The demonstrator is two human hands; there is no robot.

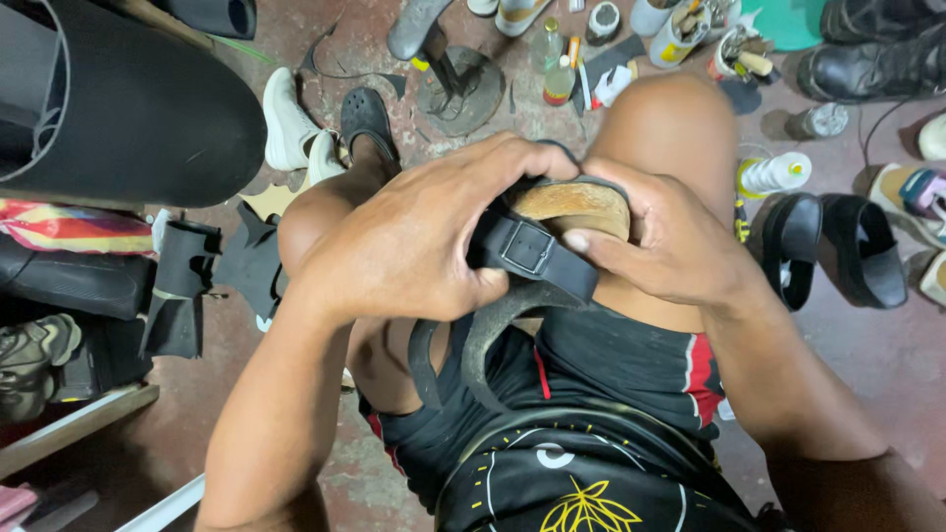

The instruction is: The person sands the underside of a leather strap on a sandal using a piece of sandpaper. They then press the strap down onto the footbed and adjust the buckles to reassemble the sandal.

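Black-strapped sandal [552, 232] held over the lap by both hands.

Left hand [414, 246] wraps its fingers over the sandal's top and buckled strap [527, 251]; right hand [670, 241] grips the tan sole edge from the right, thumb on the strap. Black sandals [833, 246] lie on the floor at right, glue bottles [559, 69] far, a black roll [128, 108] far left.
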